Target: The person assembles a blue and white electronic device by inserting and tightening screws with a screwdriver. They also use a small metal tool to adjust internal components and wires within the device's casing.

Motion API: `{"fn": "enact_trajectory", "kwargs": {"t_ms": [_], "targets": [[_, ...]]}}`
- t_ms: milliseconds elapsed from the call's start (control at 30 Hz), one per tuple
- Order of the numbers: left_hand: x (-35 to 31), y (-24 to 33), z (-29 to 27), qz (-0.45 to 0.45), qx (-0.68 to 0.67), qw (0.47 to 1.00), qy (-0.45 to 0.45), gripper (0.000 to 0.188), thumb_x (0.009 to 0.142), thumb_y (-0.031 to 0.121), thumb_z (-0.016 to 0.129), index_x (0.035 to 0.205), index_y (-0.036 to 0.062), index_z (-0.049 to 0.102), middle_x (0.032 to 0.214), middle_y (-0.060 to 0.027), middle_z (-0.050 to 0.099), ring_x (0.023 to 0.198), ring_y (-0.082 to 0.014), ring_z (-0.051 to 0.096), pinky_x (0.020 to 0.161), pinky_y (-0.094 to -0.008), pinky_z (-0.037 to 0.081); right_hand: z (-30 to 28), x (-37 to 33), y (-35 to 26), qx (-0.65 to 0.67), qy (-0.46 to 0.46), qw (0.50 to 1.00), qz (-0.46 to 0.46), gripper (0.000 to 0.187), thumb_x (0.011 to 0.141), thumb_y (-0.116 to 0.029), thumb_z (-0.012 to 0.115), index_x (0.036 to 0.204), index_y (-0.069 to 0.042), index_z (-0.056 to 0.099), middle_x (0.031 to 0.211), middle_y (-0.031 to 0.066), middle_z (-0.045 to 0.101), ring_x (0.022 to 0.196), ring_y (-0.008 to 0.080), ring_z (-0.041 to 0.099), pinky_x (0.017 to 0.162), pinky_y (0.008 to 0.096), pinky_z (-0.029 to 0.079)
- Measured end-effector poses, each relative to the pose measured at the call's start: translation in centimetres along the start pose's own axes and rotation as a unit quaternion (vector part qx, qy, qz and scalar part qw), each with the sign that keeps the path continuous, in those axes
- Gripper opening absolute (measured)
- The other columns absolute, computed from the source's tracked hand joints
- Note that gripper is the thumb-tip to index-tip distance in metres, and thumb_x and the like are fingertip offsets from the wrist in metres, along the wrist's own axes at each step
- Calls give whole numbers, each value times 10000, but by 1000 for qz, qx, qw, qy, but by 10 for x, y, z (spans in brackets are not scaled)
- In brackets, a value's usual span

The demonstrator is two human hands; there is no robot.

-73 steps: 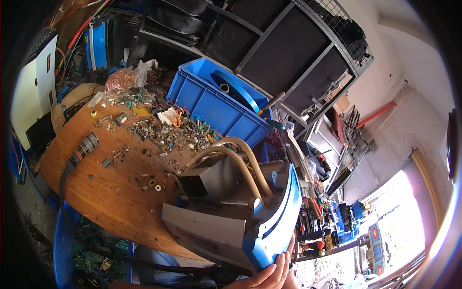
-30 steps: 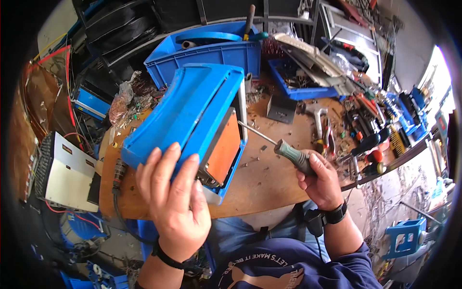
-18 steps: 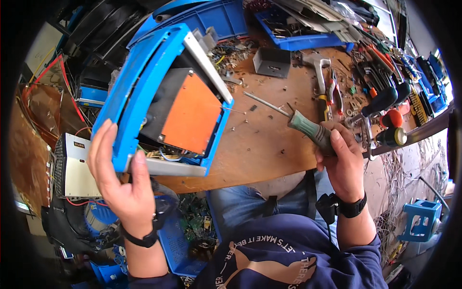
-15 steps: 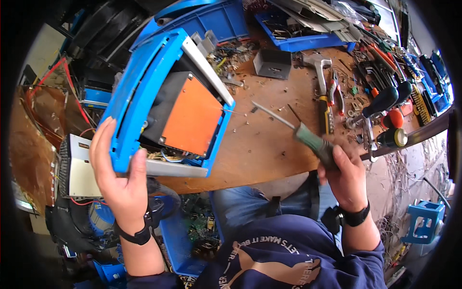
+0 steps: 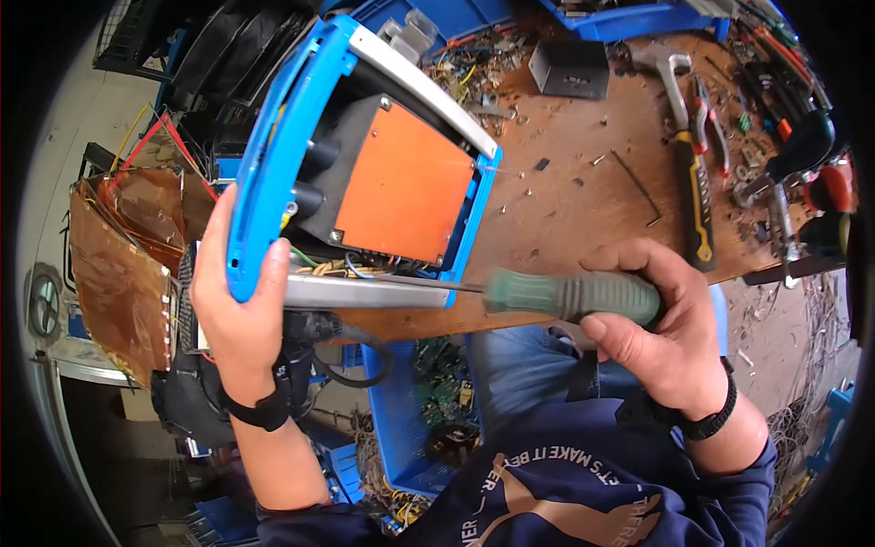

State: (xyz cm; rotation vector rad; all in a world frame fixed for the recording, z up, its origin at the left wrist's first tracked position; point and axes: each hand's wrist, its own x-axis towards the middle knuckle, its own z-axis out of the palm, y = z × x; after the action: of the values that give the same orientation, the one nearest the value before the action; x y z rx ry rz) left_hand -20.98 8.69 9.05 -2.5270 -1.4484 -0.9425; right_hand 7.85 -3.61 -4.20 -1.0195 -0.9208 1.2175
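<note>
Unit (image 5: 365, 169): my left hand (image 5: 239, 314) grips its blue frame (image 5: 290, 164) at the near left corner, thumb inside the edge, fingers wrapped outside. My right hand (image 5: 674, 337) is closed around the handle of a screwdriver (image 5: 574, 296), whose shaft runs along the near rail (image 5: 365, 292); whether its tip touches anything, I can't tell. The unit is tilted at the left part of the bench (image 5: 556, 182); what supports it beneath is hidden. I judge it heavy, given the boxed core behind the orange plate (image 5: 406, 187), with a stiff, probably slick shell. The frame edge or far rail (image 5: 428, 91) seems best to hold; the thin wires (image 5: 316, 267) look easiest to harm. Farther out lie a hex key (image 5: 636, 188), hammer (image 5: 689, 159), pliers (image 5: 702, 118) and black box (image 5: 570, 68); below the bench edge, green boards (image 5: 442, 383) fill a tray (image 5: 387, 456).
</note>
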Motion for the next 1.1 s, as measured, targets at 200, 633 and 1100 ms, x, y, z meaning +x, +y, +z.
{"fn": "enact_trajectory", "kwargs": {"t_ms": [200, 633, 1100], "targets": [[17, -30, -12, -35, -27, 999, -28, 556, 946, 195, 639, 1420, -53, 484, 1256, -132, 623, 1072, -145, 586, 935, -294, 463, 13, 24, 1, -71, -53, 988, -124, 425, 851, -156, 776, 1172, 35, 574, 926, 56, 656, 707, 67, 597, 590, 192, 487], [25, -80, -24, -61, -156, 984, -57, 642, 1015, 402, 501, 1451, -64, 430, 1401, -171, 530, 1307, -232, 478, 1136, -349, 297, 59, 75, -2, -26, 10, 956, -292, 420, 847, -133, 782, 1172, 52, 591, 988, 63, 670, 886, 101, 606, 790, 243, 493], [31, -83, -21, -91, -183, 978, -47, 569, 1046, 321, 447, 1442, -87, 424, 1421, -164, 515, 1303, -214, 484, 1135, -355, 322, 107, 127, -21, -170, 27, 887, -428, 181, 746, -78, 724, 846, 51, 647, 827, 242, 641, 878, 407, 630, 801, 460, 517]]}}
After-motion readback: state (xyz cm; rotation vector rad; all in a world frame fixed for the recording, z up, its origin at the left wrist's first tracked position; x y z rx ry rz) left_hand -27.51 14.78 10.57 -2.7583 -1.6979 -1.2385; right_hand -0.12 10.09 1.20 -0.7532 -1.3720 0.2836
